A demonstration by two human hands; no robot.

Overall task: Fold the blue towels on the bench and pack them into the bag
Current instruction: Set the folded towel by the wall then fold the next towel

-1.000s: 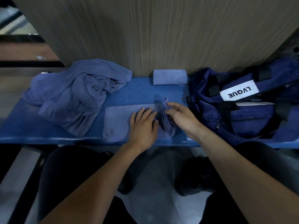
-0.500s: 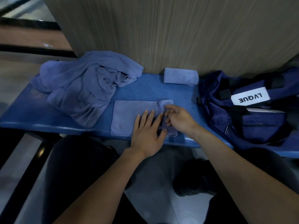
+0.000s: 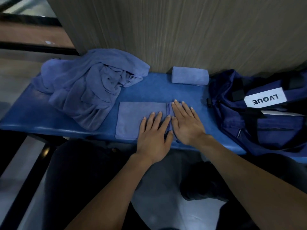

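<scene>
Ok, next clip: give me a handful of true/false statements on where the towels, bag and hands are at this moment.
1. Both hands lie flat, fingers straight, on the towel being folded. True: the left hand and the right hand press it side by side.
2. A finished rolled towel sits by the wall. True.
3. The crumpled towels lie inside the bag. False: they are heaped on the bench, left of the flat towel.
4. The bag is at the bench's left end. False: it is at the right end.
5. The right hand holds the bag strap. False: it rests on the towel.
</scene>
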